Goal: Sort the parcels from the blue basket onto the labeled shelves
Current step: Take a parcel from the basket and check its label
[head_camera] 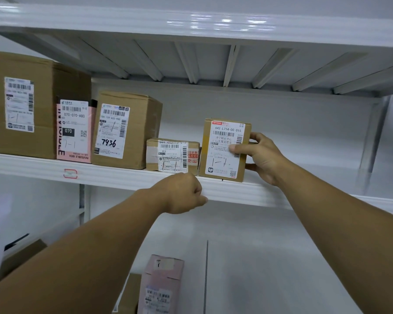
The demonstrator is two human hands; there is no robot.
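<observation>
One upright cardboard parcel [224, 150] stands on the white shelf [236, 191], right hand [262, 157] gripping its right side, thumb across the label, fingers behind, left hand [183, 193] curled into a loose fist against the shelf edge, small taped box [171, 156] just left of the parcel

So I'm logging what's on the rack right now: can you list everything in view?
Large box: 1, brown, far left of the middle shelf.
Flat pink parcel: 1, pink with white label, upright between the large box and the next one.
Medium box: 1, brown, marked 7956.
Small box: 1, brown, taped, lying low.
Upright box: 1, brown, rightmost in the row.
Middle shelf: 1, white.
Red-outlined tag: 1, on the shelf edge.
Pink parcel: 1, lower down.
Left hand: closed, at the shelf edge.
Right hand: gripping the upright box.
</observation>
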